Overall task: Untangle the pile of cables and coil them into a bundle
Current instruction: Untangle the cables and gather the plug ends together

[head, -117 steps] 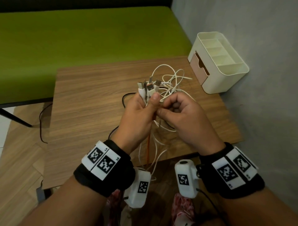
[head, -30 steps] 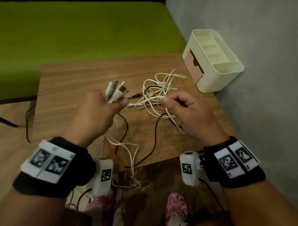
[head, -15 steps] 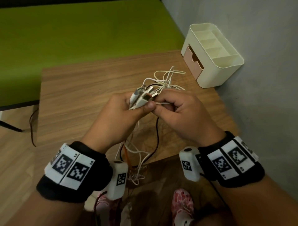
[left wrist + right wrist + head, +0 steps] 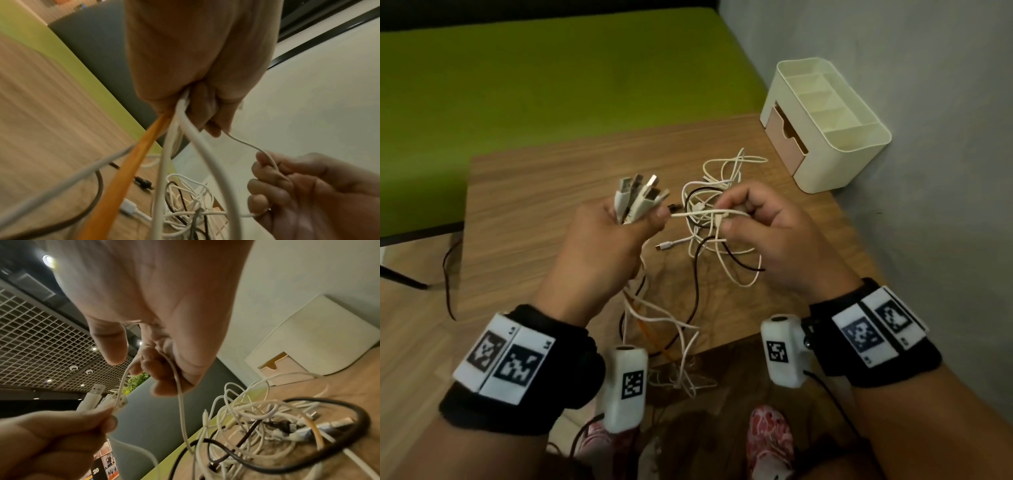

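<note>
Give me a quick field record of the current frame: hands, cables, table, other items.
left hand: grips a bunch of USB plug ends
right hand: pinches a thin white cable stretched between both hands
tangle: white and black cables, still knotted, on the wooden table
orange cable: hangs from left hand
organizer box: cream, table's far right corner

The thin tangled cables [image 4: 717, 219] are mostly white, with a black one and an orange one [image 4: 123, 175] among them. They lie on a brown wood-grain tabletop [image 4: 544, 212] beside a cream plastic organiser [image 4: 839, 144] with a pale pink drawer; behind is a lime-green surface [image 4: 551, 75].
</note>
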Demonstrator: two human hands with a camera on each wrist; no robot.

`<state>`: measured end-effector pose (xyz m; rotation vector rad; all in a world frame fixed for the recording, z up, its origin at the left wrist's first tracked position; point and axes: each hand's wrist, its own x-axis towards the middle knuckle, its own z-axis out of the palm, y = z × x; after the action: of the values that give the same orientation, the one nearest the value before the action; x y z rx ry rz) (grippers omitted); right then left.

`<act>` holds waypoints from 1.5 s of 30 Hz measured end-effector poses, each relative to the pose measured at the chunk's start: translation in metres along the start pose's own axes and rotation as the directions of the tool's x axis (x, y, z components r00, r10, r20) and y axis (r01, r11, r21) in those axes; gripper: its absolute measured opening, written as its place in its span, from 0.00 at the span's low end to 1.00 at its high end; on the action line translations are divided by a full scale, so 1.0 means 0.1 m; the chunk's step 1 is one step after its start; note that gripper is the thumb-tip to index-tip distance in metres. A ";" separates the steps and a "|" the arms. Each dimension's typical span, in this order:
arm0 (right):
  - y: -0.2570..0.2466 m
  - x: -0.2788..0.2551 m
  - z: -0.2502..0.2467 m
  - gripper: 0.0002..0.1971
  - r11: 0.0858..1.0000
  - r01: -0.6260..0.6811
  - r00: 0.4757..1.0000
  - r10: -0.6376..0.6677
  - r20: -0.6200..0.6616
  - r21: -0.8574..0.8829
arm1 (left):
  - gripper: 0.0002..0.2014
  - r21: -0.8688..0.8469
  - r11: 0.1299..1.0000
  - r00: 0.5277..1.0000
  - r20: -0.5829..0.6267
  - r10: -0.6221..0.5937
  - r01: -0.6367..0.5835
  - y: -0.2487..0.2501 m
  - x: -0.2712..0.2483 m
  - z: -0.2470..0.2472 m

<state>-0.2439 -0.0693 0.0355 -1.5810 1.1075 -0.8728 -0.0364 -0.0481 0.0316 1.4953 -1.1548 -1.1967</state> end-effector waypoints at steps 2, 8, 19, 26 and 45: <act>-0.02 -0.01 0.01 0.03 1.000 0.007 1.000 -0.006 0.010 -0.028 | 0.06 0.136 0.990 0.999 -0.023 0.035 -0.031 -0.02 0.00 -0.01; 0.07 0.03 0.04 0.03 0.945 0.092 0.995 -0.100 -0.010 -0.314 | 0.08 0.282 0.941 0.982 0.037 0.186 -0.189 0.00 -0.02 0.16; 0.16 -0.02 0.09 0.13 0.957 -0.020 0.997 0.042 0.070 -0.290 | 0.10 -0.245 0.922 0.953 -0.123 0.278 -0.300 0.13 -0.04 0.12; 0.10 0.07 0.03 0.09 0.970 -0.071 0.989 0.038 -0.146 -0.231 | 0.13 0.274 0.959 0.973 -0.193 0.126 -0.070 -0.05 0.10 -0.19; 0.10 0.14 -0.02 0.14 0.925 -0.236 0.959 0.171 -0.228 -0.300 | 0.04 0.310 0.903 0.912 -0.187 0.364 -0.296 0.06 -0.07 0.13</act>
<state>-0.2435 -0.0844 0.0262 -1.6277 1.5960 -0.7449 -0.0505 -0.0438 0.0366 1.5187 -1.3815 -0.6197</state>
